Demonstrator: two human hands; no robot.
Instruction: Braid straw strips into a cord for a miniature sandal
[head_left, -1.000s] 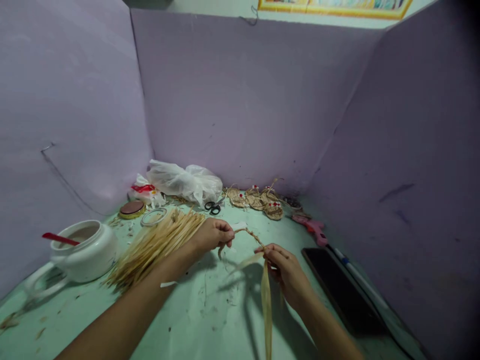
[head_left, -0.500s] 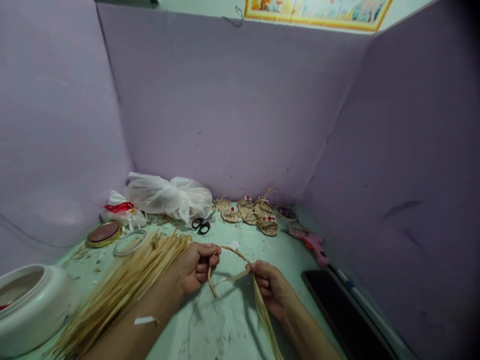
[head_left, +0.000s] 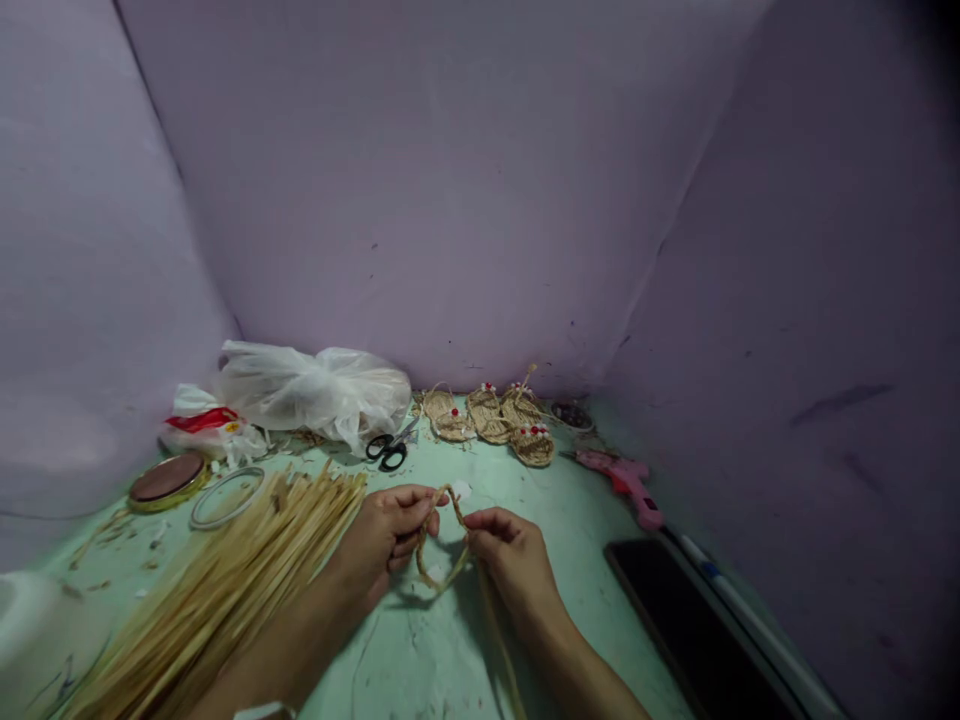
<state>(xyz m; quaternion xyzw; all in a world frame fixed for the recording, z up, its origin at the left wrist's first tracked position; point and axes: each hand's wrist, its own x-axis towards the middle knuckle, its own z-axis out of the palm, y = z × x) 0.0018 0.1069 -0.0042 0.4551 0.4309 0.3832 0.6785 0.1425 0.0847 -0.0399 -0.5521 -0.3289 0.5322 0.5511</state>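
A thin twisted straw cord (head_left: 421,560) is bent into a small loop above the table. My left hand (head_left: 390,530) pinches it at the upper left of the loop, fingers closed. On the other side my right hand (head_left: 514,560) grips the cord between thumb and fingers, and a loose pale strand (head_left: 501,640) trails down from it toward me. Under and beside my left forearm lies a bundle of dry straw strips (head_left: 247,570). Small woven straw slippers (head_left: 491,415) with red and white beads rest at the back wall.
Black-handled scissors (head_left: 390,450) lie before a white plastic bag (head_left: 319,395). Left are a ring (head_left: 227,498), a round lid (head_left: 166,480) and a white pot (head_left: 45,640). Right are a pink glue gun (head_left: 622,480) and a dark phone-like slab (head_left: 690,630). Purple walls enclose three sides.
My hands have drawn closer together, and the cord has gone from a stretched arc to a closed-looking loop. The view has shifted, and the pot has slid mostly out of frame.
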